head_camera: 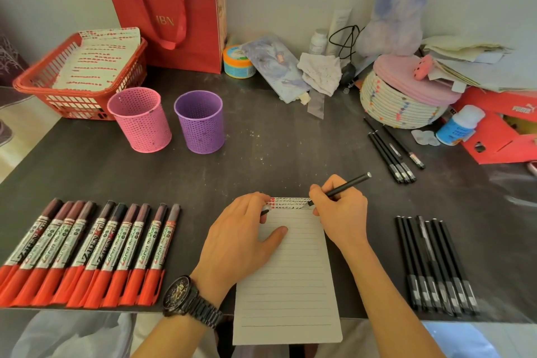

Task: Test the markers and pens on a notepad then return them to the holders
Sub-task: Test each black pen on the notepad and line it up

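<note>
Both bare forearms reach in from the bottom edge and draw toward each other. The left hand (241,232) lies palm down with its back up, the thumb stretched out flat to the right. Its fingers bend at the tips and pinch a small cap (266,209). A dark watch (186,296) sits on the left wrist. The right hand (341,212) is near it on the right, not touching. Its fingers are curled and grip a black pen (347,186), tip pointing down-left and tail slanting up to the right.
</note>
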A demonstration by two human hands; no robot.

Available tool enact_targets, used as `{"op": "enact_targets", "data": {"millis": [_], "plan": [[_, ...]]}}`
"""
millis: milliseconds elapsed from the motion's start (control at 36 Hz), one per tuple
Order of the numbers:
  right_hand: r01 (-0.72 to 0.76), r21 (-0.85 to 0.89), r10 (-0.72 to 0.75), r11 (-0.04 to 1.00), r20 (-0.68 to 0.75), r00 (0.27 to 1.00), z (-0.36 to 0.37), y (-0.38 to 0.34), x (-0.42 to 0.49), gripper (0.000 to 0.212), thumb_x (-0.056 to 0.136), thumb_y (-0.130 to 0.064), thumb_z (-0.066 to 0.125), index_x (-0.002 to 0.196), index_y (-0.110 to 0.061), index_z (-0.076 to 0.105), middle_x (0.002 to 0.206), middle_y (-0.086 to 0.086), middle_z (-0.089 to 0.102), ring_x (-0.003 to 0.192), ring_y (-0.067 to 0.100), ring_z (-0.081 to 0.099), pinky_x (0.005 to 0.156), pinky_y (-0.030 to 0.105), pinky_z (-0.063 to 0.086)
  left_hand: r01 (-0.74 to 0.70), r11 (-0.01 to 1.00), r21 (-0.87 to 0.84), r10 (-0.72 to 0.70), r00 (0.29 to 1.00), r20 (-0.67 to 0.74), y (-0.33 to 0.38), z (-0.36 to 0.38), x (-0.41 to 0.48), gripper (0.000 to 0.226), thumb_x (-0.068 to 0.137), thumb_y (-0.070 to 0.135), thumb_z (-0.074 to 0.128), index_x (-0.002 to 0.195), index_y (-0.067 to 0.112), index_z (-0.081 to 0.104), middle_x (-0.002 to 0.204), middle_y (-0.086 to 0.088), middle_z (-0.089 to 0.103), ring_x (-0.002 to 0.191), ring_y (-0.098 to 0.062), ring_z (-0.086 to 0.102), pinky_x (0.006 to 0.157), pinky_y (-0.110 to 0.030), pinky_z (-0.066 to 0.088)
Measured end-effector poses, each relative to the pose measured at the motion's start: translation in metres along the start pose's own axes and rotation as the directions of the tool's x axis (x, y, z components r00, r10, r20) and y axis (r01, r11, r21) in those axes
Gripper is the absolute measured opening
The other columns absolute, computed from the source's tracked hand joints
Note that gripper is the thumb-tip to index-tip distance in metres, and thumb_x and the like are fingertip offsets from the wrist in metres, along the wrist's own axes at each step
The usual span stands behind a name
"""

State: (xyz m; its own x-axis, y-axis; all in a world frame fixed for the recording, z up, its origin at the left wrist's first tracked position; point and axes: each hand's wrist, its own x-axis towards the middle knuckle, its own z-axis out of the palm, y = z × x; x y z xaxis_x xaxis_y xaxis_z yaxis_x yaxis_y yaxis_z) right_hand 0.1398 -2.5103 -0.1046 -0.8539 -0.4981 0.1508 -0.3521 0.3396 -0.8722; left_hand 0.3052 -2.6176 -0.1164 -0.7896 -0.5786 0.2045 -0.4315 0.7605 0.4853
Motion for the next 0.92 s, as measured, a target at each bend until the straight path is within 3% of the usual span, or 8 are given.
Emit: {"op": "enact_targets", "data": {"millis": [250,333,417,556,611,667,750,917], "plan": [[-0.003,0.036,0.004,0.999,-0.028,1.0,0.0,0.004,0.002,0.031,0.092,-0.021,0.07,0.065,-0.019,0.055,0.054,-0.001,0.063,0.05,0.005,0.064,0.052,0.012,0.047,0.003,1.0,0.0,-0.003,1.0,0.014,0.002,-0.003,0.0,0.045,0.088,0.068,0.041,0.121,0.038,0.047,0.087,0.031,0.039,0.086,0.003,0.046,0.065,-0.003,0.029],[-0.015,0.15,0.029,0.989,-0.09,0.996,-0.003,0.004,0.001,0.035,0.093,-0.036,0.068,0.066,-0.019,0.055,0.053,0.002,0.062,0.046,0.007,0.059,0.052,0.016,0.047,0.004,0.997,-0.075,-0.002,1.0,0.031,0.003,-0.005,0.0,0.053,0.094,0.069,0.02,0.125,0.037,0.048,0.108,0.033,0.045,0.094,0.01,0.044,0.075,-0.001,0.028],[-0.074,0.256,0.102,0.964,-0.1,0.99,-0.007,-0.003,0.0,0.039,0.098,-0.044,0.058,0.072,-0.015,0.059,0.053,0.003,0.061,0.046,0.01,0.056,0.049,0.019,0.046,-0.018,0.99,-0.143,0.023,0.999,0.032,0.002,-0.007,-0.002,0.053,0.098,0.059,0.014,0.126,0.033,0.051,0.123,0.024,0.053,0.108,0.011,0.041,0.088,0.0,0.025],[-0.199,0.618,0.165,0.761,0.111,0.98,-0.015,-0.012,-0.014,0.034,0.099,-0.038,0.05,0.09,-0.011,0.068,0.074,0.012,0.069,0.043,0.016,0.049,0.04,0.023,0.037,-0.043,0.991,-0.124,0.046,0.999,0.022,0.002,-0.008,-0.003,0.037,0.101,0.053,0.023,0.118,0.036,0.051,0.124,0.026,0.051,0.11,0.014,0.039,0.088,0.003,0.025],[-0.248,0.658,0.164,0.711,0.189,0.968,-0.015,-0.014,-0.023,0.028,0.093,-0.032,0.051,0.092,-0.012,0.07,0.082,0.015,0.07,0.044,0.018,0.051,0.04,0.025,0.038,-0.063,0.994,-0.09,0.063,0.998,0.001,0.002,-0.007,-0.002,0.037,0.101,0.053,0.027,0.119,0.035,0.054,0.126,0.026,0.051,0.115,0.013,0.039,0.089,0.002,0.025],[-0.243,0.662,0.153,0.709,0.193,0.969,-0.012,-0.014,-0.033,0.025,0.1,-0.025,0.047,0.091,-0.01,0.066,0.081,0.018,0.071,0.043,0.019,0.049,0.039,0.024,0.037,-0.09,0.994,-0.066,0.089,0.996,-0.022,0.001,-0.006,-0.001,0.034,0.101,0.052,0.031,0.116,0.035,0.057,0.125,0.026,0.054,0.119,0.009,0.042,0.094,-0.005,0.029],[-0.178,0.657,0.126,0.732,0.126,0.984,-0.008,-0.011,-0.046,0.031,0.106,-0.018,0.043,0.082,-0.013,0.061,0.073,0.022,0.07,0.039,0.018,0.046,0.037,0.021,0.034,-0.107,0.993,-0.055,0.103,0.992,-0.074,0.0,-0.006,-0.001,0.028,0.1,0.051,0.039,0.111,0.037,0.061,0.113,0.024,0.057,0.107,0.004,0.048,0.086,-0.015,0.042],[-0.139,0.668,0.115,0.731,0.081,0.99,-0.006,-0.013,-0.051,0.031,0.094,-0.036,0.052,0.075,-0.016,0.066,0.064,0.021,0.066,0.038,0.016,0.044,0.036,0.021,0.033,-0.084,0.996,-0.036,0.082,0.995,-0.059,0.004,-0.008,-0.002,0.042,0.099,0.048,0.038,0.127,0.031,0.064,0.11,0.017,0.063,0.094,-0.004,0.056,0.074,-0.022,0.051]]}}
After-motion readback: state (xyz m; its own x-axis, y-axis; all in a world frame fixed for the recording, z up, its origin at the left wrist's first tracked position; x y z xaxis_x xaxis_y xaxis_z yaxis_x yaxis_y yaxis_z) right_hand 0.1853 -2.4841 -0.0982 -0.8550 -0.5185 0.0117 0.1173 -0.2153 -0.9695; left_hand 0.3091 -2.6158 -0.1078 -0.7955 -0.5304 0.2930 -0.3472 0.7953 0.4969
